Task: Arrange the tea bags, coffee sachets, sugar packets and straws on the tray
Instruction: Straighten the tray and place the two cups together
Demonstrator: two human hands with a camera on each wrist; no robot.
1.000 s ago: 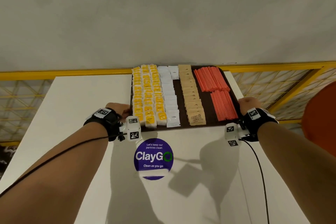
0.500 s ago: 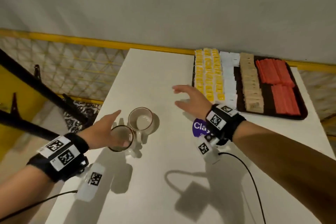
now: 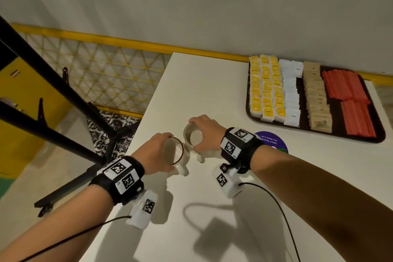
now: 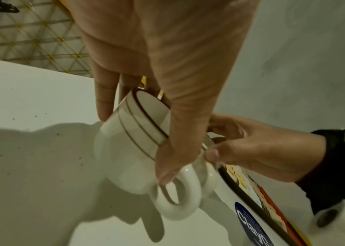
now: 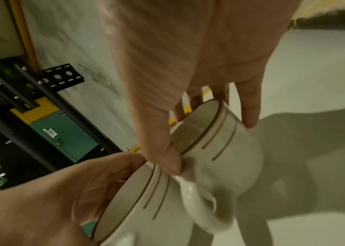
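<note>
Since the earlier frame your hands have closed on the two mugs: your left hand grips the rim of the near mug, your right hand the rim of the far mug. The tray, with tea bags, sugar packets, coffee sachets and straws in rows, sits well apart at the far right. Risk: the mugs stand just beside each other, so lifting together could knock them. The white table adjoins a grey wall and yellow mesh railing.
</note>
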